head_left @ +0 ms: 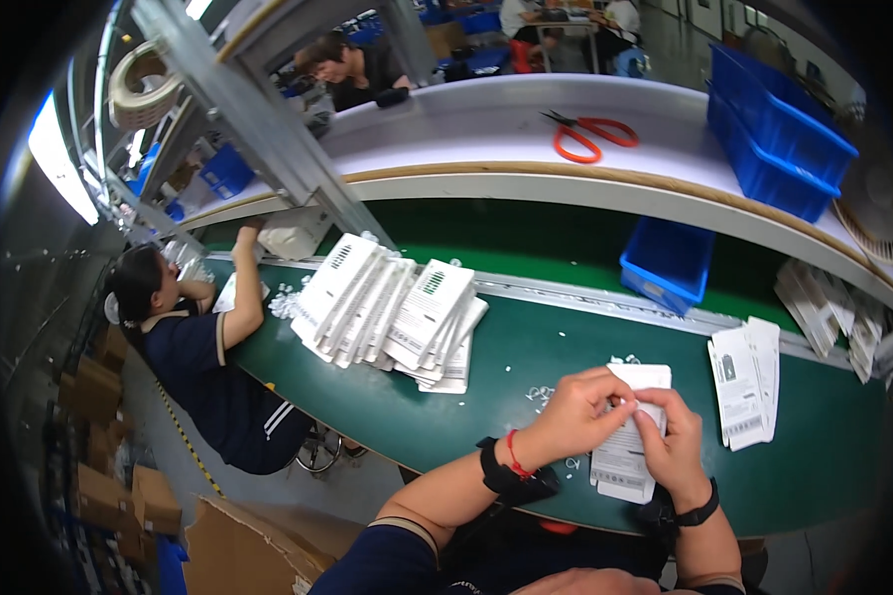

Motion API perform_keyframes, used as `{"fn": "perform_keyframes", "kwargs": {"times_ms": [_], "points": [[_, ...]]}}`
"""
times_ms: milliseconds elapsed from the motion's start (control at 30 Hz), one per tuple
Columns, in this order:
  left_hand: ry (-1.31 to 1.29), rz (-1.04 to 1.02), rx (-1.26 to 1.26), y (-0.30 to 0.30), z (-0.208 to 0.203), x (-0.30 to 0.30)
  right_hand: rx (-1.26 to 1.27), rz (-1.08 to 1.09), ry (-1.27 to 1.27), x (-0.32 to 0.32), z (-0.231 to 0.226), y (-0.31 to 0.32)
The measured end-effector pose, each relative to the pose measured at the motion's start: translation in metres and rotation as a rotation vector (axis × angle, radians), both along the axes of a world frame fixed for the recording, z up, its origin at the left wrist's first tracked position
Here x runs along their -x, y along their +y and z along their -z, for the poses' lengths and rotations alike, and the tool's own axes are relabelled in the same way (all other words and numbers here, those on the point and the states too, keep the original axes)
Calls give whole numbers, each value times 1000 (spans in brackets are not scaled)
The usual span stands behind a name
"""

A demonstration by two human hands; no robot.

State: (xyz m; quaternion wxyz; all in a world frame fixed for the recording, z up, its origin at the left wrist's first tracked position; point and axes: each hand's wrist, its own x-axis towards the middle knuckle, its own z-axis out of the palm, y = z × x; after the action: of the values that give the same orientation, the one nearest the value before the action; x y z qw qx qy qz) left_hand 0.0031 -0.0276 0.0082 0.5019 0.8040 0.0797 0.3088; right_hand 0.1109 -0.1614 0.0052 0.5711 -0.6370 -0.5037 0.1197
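Observation:
A flat white printed box [622, 464] lies on the green table in front of me, partly hidden under my hands. My left hand [583, 409] reaches over its upper part, thumb and fingers pinched together. My right hand [673, 446] meets it from the other side, also closed in a pinch over the box. Whatever the fingertips hold is too small to make out. Small clear plastic pieces [539, 395] are scattered beside my left hand. To the right of my hands, a few similar flat white boxes [744, 387] lie fanned out.
Stacks of flat white boxes [432, 312] stand left of centre, beside a heap of clear plastic pieces [286, 300]. A blue bin [668, 263] sits below the shelf. Orange-handled scissors [590, 134] and stacked blue bins [774, 129] are on the shelf. A co-worker [193, 347] sits at the left.

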Motion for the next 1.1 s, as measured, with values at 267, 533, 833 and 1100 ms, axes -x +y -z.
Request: {"fn": "perform_keyframes", "kwargs": {"times_ms": [267, 533, 833, 1100], "points": [[10, 14, 4, 3, -3, 0, 36, 56, 84, -3, 3, 3], [29, 7, 47, 4, -1, -2, 40, 63, 23, -6, 1, 2], [32, 61, 1, 4, -1, 0, 39, 50, 18, -5, 0, 1], [-13, 76, -61, 3, -3, -1, 57, 52, 10, -6, -3, -3]]}}
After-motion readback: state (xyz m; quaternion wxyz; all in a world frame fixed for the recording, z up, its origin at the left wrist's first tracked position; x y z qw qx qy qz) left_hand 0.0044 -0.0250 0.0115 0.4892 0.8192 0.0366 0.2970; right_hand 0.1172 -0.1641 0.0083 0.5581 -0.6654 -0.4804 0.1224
